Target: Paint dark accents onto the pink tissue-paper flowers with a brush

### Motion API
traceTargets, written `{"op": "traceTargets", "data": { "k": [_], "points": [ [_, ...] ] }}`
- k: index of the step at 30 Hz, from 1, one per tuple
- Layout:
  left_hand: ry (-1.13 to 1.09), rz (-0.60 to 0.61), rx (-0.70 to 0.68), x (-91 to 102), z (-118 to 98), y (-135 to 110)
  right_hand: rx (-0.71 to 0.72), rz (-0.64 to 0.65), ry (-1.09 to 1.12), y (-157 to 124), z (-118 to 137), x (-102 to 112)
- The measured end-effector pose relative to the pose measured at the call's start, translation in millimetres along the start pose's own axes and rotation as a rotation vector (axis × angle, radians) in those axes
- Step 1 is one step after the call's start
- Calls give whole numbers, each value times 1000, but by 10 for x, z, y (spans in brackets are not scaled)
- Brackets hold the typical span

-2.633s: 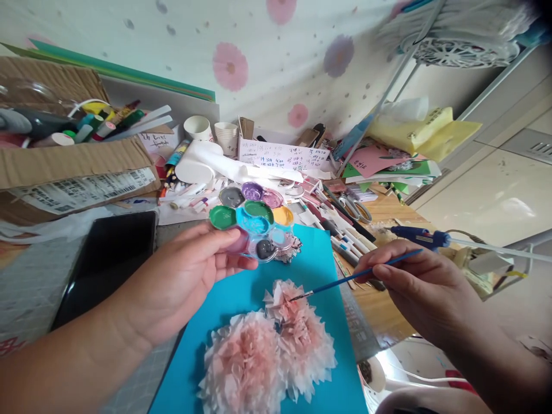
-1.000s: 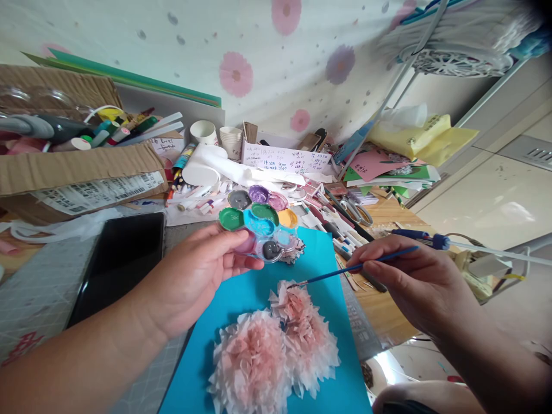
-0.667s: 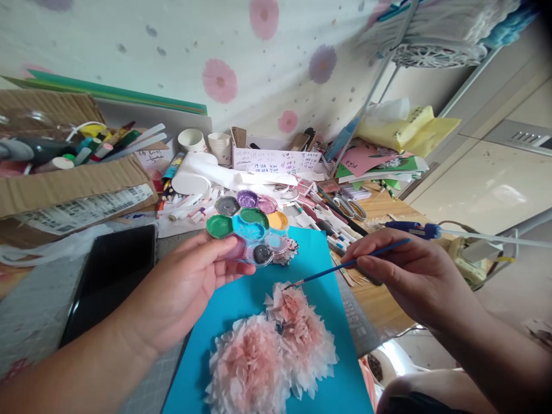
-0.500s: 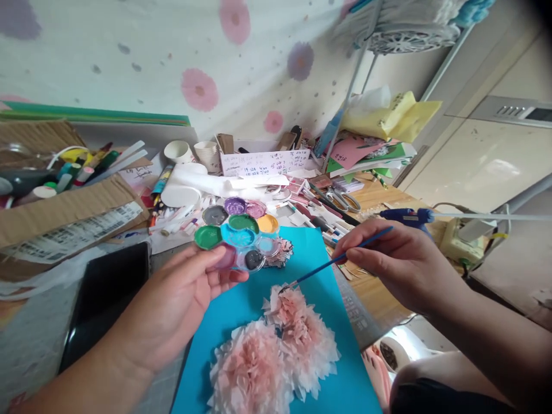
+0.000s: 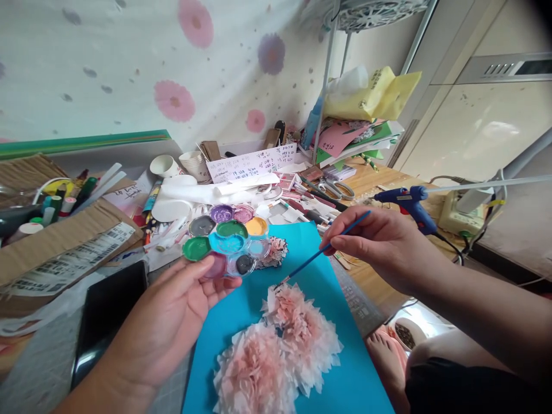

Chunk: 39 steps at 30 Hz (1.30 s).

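Note:
My left hand (image 5: 172, 310) grips a small paint palette (image 5: 228, 238) of several round pots, held above the far end of a blue paper sheet (image 5: 319, 276). My right hand (image 5: 379, 244) pinches a thin blue paintbrush (image 5: 321, 250). Its tip touches the top edge of the upper of two pink tissue-paper flowers (image 5: 302, 330). The other flower (image 5: 254, 374) lies just below it on the sheet.
A black phone (image 5: 107, 307) lies left of the sheet. A cardboard box (image 5: 64, 241) of pens stands far left. Paper cups (image 5: 194, 164), a handwritten note (image 5: 252, 164), scissors (image 5: 332, 190) and a blue glue gun (image 5: 407, 201) crowd the back and right.
The view has swung to the right and tilted. Both hands keep their hold; the brush tip stays at the upper flower's edge, and the palette has shifted slightly left in view.

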<state>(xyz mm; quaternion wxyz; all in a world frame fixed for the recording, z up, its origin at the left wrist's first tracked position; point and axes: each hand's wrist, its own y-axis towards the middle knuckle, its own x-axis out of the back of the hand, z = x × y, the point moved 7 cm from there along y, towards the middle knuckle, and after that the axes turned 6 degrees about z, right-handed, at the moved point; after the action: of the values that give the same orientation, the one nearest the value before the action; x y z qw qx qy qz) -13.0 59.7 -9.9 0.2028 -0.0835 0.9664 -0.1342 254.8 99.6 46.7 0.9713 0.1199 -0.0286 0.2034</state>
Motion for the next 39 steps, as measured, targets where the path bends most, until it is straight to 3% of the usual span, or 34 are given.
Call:
{"op": "traceTargets", "data": {
  "k": [16,29,32,36,39],
  "points": [
    [-12,22,-19,-4,4,-3,-74,-28,74,26,-117,18],
    [-10,44,-31,-27,-17,-22,-52,-28,44,-9,-73,15],
    [-6,60,-32,-58,0,-34,7,-61,97,-15,20,51],
    [-14,101,-15,-134,67,-69,196,-200,222,-70,270,160],
    [-19,123,0,-176,116,-96,214,-159,196,-93,305,98]
  ]
}}
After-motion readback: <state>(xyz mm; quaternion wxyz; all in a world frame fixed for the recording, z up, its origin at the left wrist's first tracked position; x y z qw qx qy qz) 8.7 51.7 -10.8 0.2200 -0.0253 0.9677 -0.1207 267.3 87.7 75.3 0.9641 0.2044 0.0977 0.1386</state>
